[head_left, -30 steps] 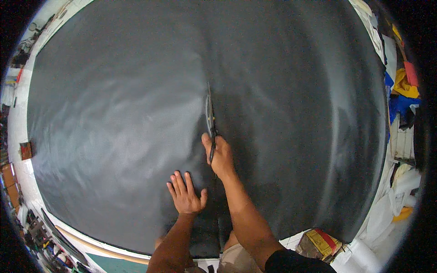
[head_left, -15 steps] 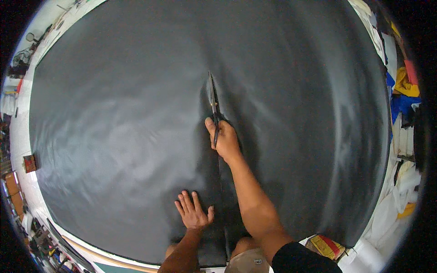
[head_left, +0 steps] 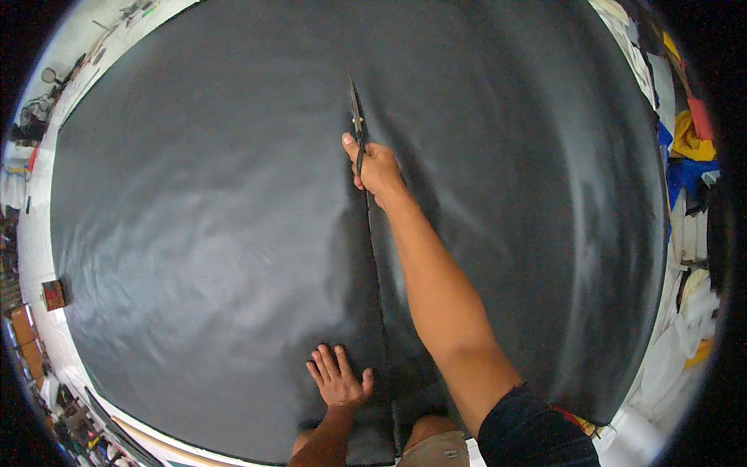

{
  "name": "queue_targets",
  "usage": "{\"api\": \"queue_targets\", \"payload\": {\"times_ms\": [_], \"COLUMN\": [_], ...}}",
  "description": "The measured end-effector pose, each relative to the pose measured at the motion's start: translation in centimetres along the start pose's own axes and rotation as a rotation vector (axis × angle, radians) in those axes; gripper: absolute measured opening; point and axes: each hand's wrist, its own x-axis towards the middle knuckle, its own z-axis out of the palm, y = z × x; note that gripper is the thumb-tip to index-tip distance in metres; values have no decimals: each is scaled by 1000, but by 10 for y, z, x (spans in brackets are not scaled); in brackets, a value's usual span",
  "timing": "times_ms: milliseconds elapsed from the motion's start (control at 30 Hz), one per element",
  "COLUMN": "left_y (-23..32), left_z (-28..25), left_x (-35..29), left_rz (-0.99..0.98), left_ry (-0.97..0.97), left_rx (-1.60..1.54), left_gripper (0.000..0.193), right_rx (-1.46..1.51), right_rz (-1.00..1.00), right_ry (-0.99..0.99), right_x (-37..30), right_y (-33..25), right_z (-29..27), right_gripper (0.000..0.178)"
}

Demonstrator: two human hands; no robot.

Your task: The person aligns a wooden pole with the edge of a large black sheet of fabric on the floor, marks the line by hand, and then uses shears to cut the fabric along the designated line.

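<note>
Scissors (head_left: 358, 123) at upper ctr of frame, pointing up, at head of long slit (head_left: 377, 272) in big black sheet (head_left: 218, 233) — lined up w/ it, prob. to keep cut straight. Held in R hand (head_left: 378, 169) w/ fingers curled round handles. At lower ctr, L hand (head_left: 341, 386) palm down w/ fingers spread, just left of slit — prob. to stop sheet sliding. Far left, reddish-brown block (head_left: 54, 295) at sheet's edge, maybe as weight.
</note>
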Motion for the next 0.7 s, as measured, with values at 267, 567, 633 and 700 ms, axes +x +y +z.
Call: {"api": "queue_targets", "payload": {"times_ms": [267, 567, 633, 700], "left_y": [-4, 6, 4, -1], "left_z": [5, -29, -46, -70], "left_x": [0, 12, 74, 189], "left_rz": [3, -63, -164, -75], "left_ry": [29, -17, 126, 434], "left_rx": [32, -115, -256, -253], "left_gripper": [81, 78, 70, 52], "right_rx": [-44, -78, -94, -76], "right_rz": [7, -74, -62, -36], "right_ry": [-112, -95, -48, -46], "right_x": [53, 64, 71, 70], "right_y": [-52, -24, -25, -23], "right_z": [-5, -1, -7, -5], "right_gripper": [57, 54, 58, 59]}}
